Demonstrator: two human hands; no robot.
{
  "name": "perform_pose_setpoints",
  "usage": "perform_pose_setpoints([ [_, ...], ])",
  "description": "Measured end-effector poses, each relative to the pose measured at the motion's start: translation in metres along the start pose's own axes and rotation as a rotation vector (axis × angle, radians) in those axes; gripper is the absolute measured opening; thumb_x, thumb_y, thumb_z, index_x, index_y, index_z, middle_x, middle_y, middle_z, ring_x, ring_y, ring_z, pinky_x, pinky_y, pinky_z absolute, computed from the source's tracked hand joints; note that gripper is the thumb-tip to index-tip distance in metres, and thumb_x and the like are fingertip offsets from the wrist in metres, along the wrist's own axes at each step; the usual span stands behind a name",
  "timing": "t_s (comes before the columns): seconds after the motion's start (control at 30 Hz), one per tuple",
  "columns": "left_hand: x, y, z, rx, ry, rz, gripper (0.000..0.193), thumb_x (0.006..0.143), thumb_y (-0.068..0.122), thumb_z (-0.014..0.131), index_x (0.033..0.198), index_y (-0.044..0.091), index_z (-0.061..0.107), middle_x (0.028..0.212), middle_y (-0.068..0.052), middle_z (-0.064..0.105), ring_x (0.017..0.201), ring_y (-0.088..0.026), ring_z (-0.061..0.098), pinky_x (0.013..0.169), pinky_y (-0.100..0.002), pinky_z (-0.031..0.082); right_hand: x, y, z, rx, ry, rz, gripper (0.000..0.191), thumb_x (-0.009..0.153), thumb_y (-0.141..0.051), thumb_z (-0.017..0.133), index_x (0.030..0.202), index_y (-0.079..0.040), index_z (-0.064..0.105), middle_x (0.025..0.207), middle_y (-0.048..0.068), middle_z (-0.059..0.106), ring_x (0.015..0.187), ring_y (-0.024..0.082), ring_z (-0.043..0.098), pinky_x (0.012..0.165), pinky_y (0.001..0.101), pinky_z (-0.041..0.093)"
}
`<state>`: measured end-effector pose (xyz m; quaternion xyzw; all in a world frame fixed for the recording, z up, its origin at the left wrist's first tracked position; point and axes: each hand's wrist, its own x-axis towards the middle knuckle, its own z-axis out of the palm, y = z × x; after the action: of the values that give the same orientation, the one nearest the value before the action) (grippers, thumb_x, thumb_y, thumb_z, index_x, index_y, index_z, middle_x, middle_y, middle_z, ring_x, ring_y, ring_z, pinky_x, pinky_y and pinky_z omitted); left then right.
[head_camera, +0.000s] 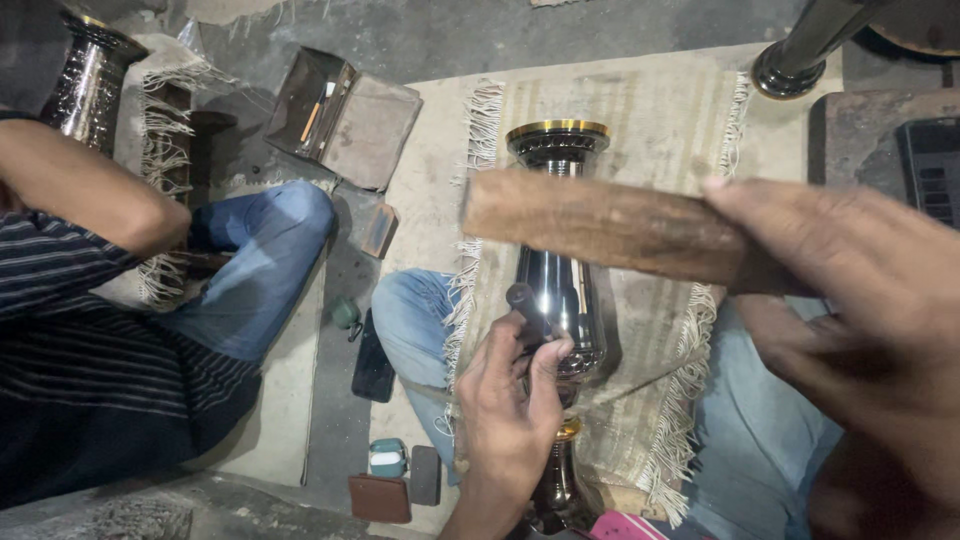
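Overhead, my right hand clamps a rough wooden block; my left hand pinches a dark punch against the glossy, gold-rimmed vase, its base hidden.

right hand: close to the camera and blurred, cut off by the right and bottom edges; its fingertips cover one end of the wooden block.
vase: neck hidden behind the block, lower body behind the left hand, foot cut off by the bottom edge.
tool: dark, mostly buried in the left hand; its kind cannot be told.
co-worker: only an arm, striped shirt and knee show; the left edge cuts off the rest.
second vase: partly hidden behind that arm.
open box: contents too small to tell.
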<state>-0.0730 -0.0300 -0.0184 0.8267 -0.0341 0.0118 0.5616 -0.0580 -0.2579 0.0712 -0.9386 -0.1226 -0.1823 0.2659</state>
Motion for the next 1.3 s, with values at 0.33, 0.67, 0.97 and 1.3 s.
perform_pose_setpoints([
  [0.33,0.006,0.006,-0.001,0.157,-0.011,0.101,0.029,0.092,0.005,0.073,0.118,-0.003,0.064,0.093,-0.017,0.072,0.074,-0.024,0.074,0.065,-0.035,0.058,0.001,0.030,0.005,-0.177,0.022,-0.219,0.055,0.077,0.004,0.068,0.131,-0.004,0.066,0.117,0.017,0.072,0.103,0.031,0.071,0.090,0.0434,0.057],
  [0.67,0.018,0.008,-0.011,0.125,-0.154,0.194,0.029,0.093,0.002,0.070,0.121,-0.001,0.064,0.096,-0.017,0.070,0.083,-0.029,0.073,0.072,-0.037,0.058,-0.046,0.057,0.007,-0.274,-0.102,-0.084,0.070,0.059,0.001,0.073,0.129,-0.004,0.067,0.122,0.016,0.073,0.106,0.031,0.071,0.092,0.0431,0.056],
  [0.97,0.078,0.002,-0.033,0.154,-0.717,0.389,0.035,0.097,0.018,0.071,0.129,0.006,0.064,0.101,-0.016,0.071,0.091,-0.034,0.070,0.078,-0.041,0.055,-0.081,0.051,0.016,0.027,0.021,0.333,0.065,0.077,0.011,0.074,0.140,-0.001,0.060,0.121,0.019,0.068,0.113,0.027,0.068,0.095,0.0357,0.056],
  [1.3,0.095,0.002,-0.032,0.117,-0.901,0.407,0.037,0.096,0.020,0.069,0.131,0.009,0.062,0.094,-0.011,0.073,0.091,-0.031,0.071,0.082,-0.041,0.054,-0.115,0.052,0.052,0.370,0.312,0.786,0.041,0.101,0.008,0.071,0.139,0.003,0.056,0.133,0.016,0.061,0.118,0.025,0.062,0.101,0.0308,0.052],
])
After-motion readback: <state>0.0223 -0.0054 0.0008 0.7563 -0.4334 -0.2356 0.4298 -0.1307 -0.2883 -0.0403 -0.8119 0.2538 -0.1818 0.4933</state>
